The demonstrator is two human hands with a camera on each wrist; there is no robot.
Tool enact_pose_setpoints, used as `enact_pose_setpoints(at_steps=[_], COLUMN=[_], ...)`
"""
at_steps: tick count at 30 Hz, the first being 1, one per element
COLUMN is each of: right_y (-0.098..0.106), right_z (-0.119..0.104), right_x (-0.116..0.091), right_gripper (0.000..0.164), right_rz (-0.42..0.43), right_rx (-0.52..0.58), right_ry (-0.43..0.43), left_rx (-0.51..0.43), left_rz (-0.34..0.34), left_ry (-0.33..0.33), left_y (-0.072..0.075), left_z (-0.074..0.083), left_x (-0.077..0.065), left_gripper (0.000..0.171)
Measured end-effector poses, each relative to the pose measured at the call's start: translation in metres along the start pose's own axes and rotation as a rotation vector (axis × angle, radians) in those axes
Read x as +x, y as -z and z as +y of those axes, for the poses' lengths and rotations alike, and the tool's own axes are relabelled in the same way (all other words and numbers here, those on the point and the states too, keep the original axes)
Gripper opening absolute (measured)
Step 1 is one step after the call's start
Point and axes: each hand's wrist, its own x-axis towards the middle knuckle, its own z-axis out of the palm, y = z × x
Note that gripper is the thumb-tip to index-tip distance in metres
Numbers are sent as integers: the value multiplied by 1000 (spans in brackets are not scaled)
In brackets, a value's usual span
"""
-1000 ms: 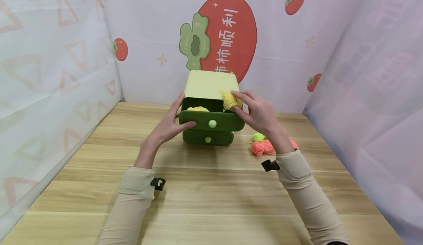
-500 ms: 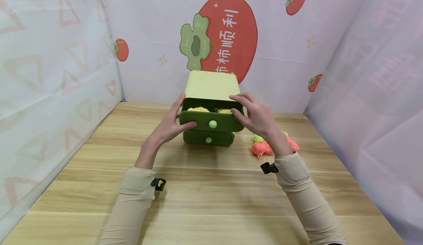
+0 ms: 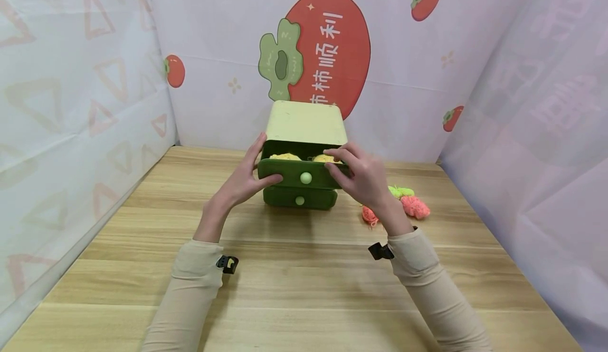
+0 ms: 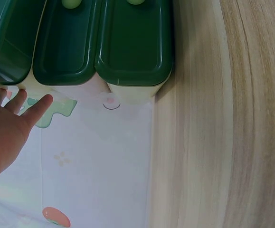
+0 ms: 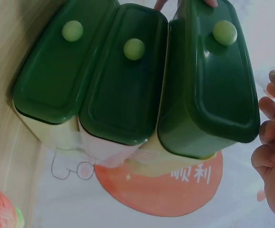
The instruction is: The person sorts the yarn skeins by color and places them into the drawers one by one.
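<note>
A small cabinet (image 3: 306, 121) with a cream top and dark green drawers stands at the back of the table. Its top drawer (image 3: 280, 170) is pulled out, and two yellow yarn balls show inside, a left one (image 3: 285, 157) and a right one (image 3: 324, 159), mostly hidden by the drawer front. My left hand (image 3: 239, 183) braces the drawer's left corner, thumb on the front and straight fingers along the side, spread in the left wrist view. My right hand (image 3: 363, 175) is at the right corner, fingers loosely bent, fingertips at the right yarn ball.
Lower green drawers, a middle one (image 5: 128, 90) and a bottom one (image 5: 56, 76), are closed. Coral yarn balls (image 3: 415, 207) and bright green yarn (image 3: 401, 191) lie on the table right of the cabinet, partly behind my right forearm. A patterned cloth backdrop (image 3: 214, 109) stands behind.
A yellow yarn ball, earlier pinched in my right hand over the drawer, now lies inside it. My right hand has let go and shifted slightly left and down. The left hand stays put.
</note>
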Motion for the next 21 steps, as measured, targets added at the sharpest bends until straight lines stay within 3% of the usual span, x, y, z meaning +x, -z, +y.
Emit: enact_pose_setpoints(at_steps=[6, 13, 17, 21], right_y=[-7, -21, -29, -33], right_z=[-12, -23, -25, -25], right_x=[-3, -10, -11, -10], right_gripper=[19, 29, 27, 23], right_rz=[-32, -150, -140, -130], right_rx=[-40, -105, -125, -126], right_ry=[53, 101, 100, 83], left_rx=[-4, -1, 3, 24], left_rz=[-2, 0, 3, 35], left_ry=[5, 6, 8, -8], left_y=[0, 1, 1, -4], left_z=[0, -1, 0, -21], left_x=[0, 0, -1, 7], left_gripper=[102, 101, 100, 99])
